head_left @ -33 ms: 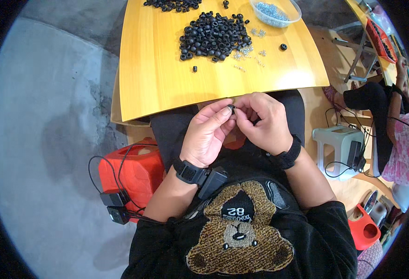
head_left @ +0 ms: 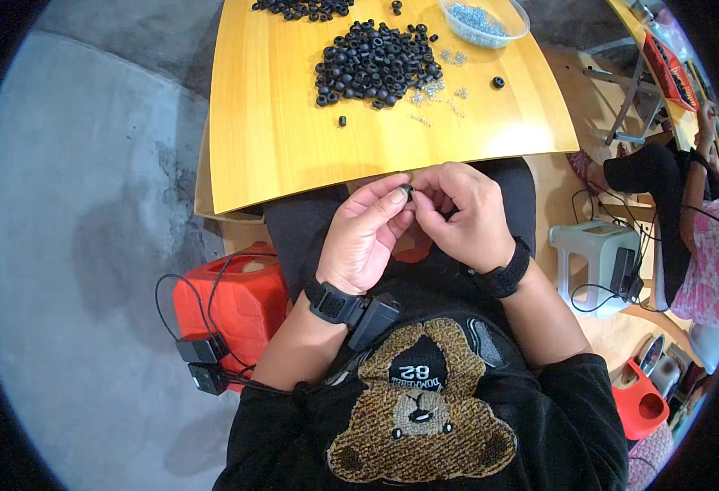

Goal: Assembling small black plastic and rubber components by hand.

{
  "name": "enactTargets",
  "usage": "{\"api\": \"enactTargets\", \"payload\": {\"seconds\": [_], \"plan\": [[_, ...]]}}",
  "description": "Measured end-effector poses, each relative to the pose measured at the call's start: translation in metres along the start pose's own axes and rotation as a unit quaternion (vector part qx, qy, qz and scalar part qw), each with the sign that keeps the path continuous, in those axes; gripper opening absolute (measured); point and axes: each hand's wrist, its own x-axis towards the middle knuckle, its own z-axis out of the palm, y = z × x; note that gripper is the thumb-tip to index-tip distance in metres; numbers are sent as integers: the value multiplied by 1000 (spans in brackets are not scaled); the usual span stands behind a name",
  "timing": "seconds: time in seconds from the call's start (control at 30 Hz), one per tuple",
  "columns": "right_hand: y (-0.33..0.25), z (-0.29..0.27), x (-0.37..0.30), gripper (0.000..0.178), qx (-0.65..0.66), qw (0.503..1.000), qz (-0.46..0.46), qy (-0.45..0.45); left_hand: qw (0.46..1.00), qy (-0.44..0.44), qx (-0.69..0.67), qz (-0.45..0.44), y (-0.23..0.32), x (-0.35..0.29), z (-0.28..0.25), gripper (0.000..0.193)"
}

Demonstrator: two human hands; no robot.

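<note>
Grey floor spreads to the left of a yellow wooden table, and the person's hands come together just off its near edge, above the lap. One small black piece sits there between the fingertips. The left hand pinches it between thumb and forefinger; the right hand meets it from the other side, fingers curled in, though I cannot tell whether they grip the piece or something tiny against it. To handle it well, I would keep the left pinch firm and steady and leave the fine work to the right fingertips, pressing straight rather than at a slant. Working over the tabletop seems safer, since anything that slips here could fall past the lap.

Outward from the hands, a black cylinder lies alone near the edge. Farther in is a heap of black pieces, with what look like small springs scattered at its right side; a round black part lies off to their right. Beyond these stands a clear bowl of fine silvery-blue bits. A red stool stands left of the person.
</note>
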Motion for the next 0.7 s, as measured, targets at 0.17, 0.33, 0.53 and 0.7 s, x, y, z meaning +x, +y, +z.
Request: {"api": "enactTargets", "payload": {"seconds": [0.17, 0.33, 0.53, 0.7], "plan": [[-3, -2, 0, 15, -36, 999, -21, -7, 1000, 6, 8, 8, -1, -1, 2, 21], [-7, -1, -1, 14, -38, 999, -8, -6, 1000, 3, 14, 18, -1, -2, 1, 21], [-13, -1, -1, 10, 27, 998, 58, -8, 999, 9, 24, 25, 0, -5, 3, 20], [-13, 0, -1, 10, -18, 1000, -5, 6, 999, 5, 17, 27, 0, -5, 1, 21]]}}
